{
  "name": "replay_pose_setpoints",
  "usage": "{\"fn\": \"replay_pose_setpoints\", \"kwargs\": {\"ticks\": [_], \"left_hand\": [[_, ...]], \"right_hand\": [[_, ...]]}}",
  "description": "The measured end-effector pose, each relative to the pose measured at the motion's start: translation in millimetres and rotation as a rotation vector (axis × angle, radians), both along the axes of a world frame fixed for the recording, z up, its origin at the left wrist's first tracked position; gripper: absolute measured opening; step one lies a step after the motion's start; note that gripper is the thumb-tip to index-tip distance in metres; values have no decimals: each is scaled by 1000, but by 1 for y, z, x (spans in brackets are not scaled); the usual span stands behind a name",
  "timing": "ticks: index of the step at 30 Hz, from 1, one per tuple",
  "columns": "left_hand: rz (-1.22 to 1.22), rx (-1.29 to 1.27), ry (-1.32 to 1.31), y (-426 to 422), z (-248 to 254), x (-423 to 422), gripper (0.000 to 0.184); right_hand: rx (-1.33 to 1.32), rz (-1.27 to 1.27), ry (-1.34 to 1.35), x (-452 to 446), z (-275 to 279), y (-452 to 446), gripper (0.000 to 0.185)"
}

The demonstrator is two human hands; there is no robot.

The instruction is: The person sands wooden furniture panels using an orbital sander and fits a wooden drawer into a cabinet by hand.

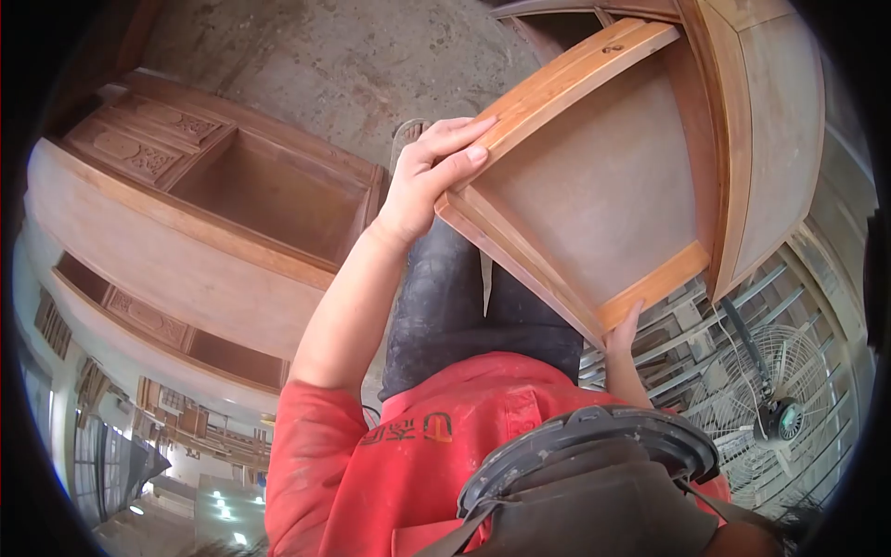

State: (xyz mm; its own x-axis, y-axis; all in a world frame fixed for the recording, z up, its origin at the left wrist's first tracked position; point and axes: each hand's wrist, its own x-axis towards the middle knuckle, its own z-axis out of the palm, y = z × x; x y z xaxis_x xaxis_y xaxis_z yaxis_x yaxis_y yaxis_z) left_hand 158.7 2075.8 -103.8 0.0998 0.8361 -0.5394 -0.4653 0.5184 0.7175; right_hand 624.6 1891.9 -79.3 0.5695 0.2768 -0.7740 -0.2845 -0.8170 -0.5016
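A wooden drawer (594, 176) with a pale bottom panel and orange-brown sides is tilted in front of my body, over my thighs. My left hand (434, 172) is closed round its upper left corner, with the thumb lying along the side board. At the lower corner, my right hand (626, 332) grips the drawer, its fingertips showing against the side; the rest of that hand is partly hidden behind the wood. The drawer's far end meets the edge of a wooden cabinet (770, 121); I cannot tell how far it sits inside. A dark knot marks the upper side board.
On the left stands a long wooden cabinet (186, 209) with carved panels and an open compartment. A wire-cage floor fan (775, 408) is at the lower right, near slatted metal. Stained concrete floor (316, 65) lies ahead. A dark mask (594, 473) covers the bottom of the view.
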Motion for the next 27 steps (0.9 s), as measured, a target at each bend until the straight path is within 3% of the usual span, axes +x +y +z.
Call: {"fn": "replay_pose_setpoints", "kwargs": {"ticks": [4, 6, 8, 10, 11, 13, 16, 19, 20, 21, 23, 27], "left_hand": [[21, -54, -29, 6, 2, 0, 39], [48, 5, 13, -1, -14, 8, 37], [251, 257, 493, -7, -24, 20, 40], [696, -293, -121, -18, -16, 40, 71], [718, -272, -63, -22, -19, 50, 82], [742, -268, -12, -31, -21, 62, 92], [794, -232, -119, -38, -13, 72, 107], [599, 14, -139, -55, -15, 81, 120], [592, 91, -145, -60, -20, 82, 124], [518, 97, -47, -62, -26, 79, 126], [448, 98, 50, -64, -30, 80, 130], [595, 55, 23, -51, 8, 89, 132]], "right_hand": [[-61, -8, 91, -5, 18, 6, 77], [-57, 52, -87, -13, 8, 13, 77], [-21, 79, -101, -8, 7, 13, 71], [-8, 344, -307, -7, 15, 13, 63], [-34, 380, -514, -38, 36, 44, 55], [114, 767, -1020, -12, 54, 79, 43], [670, 1181, -1307, -4, 83, 195, 30], [767, 1347, -1208, -46, 95, 311, 40], [745, 1507, -1320, -54, 92, 341, 42], [715, 1669, -1427, -61, 87, 367, 44], [807, 1852, -1338, -82, 72, 400, 47], [837, 1798, -1117, -94, 45, 416, 51]]}}
